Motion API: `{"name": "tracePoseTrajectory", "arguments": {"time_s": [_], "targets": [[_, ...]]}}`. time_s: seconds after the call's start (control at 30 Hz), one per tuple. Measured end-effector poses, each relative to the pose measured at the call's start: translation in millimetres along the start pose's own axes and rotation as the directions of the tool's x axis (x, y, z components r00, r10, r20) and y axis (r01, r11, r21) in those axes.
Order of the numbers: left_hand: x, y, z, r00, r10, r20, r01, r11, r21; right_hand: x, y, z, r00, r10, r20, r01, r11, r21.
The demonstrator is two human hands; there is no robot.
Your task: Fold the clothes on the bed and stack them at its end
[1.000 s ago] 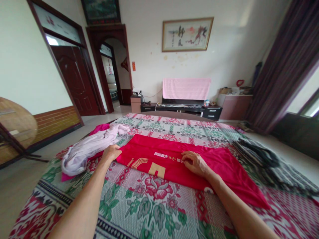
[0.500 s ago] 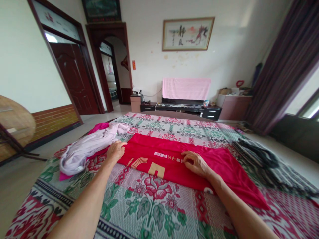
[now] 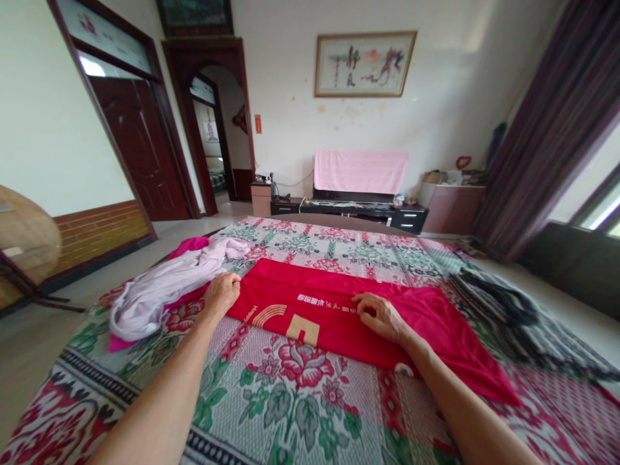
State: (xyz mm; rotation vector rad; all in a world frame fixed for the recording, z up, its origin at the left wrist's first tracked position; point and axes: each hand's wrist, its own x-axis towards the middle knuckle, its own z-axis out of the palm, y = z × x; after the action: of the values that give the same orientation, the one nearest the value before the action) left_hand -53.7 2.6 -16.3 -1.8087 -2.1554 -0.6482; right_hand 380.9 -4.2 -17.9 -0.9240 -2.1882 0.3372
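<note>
A red cloth with white lettering and tan printed shapes lies folded lengthwise across the patterned table cover. At its left end, my left hand has its fingers closed on the edge of the cloth. My right hand rests on the middle of the cloth, thumb and forefinger curled together in a pinch on the fabric. To the right, the cloth spreads out looser and wider, to a point near the right forearm.
A pale pink garment lies bunched over a magenta one at the left. Dark striped clothing is heaped at the right. Beyond the table stands a low black cabinet, with a pink towel above it.
The fingers of my left hand have closed more at the cloth's left end. My right hand stays in nearly the same place. The view has shifted slightly.
</note>
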Motion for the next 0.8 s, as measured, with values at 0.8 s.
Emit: {"name": "tracePoseTrajectory", "arguments": {"time_s": [0.8], "targets": [[-5, 6, 6.1, 0.999, -0.046, 0.023, 0.045, 0.998, 0.036, -3, 6, 7, 0.972, 0.157, -0.177, -0.196, 0.953, -0.230]]}}
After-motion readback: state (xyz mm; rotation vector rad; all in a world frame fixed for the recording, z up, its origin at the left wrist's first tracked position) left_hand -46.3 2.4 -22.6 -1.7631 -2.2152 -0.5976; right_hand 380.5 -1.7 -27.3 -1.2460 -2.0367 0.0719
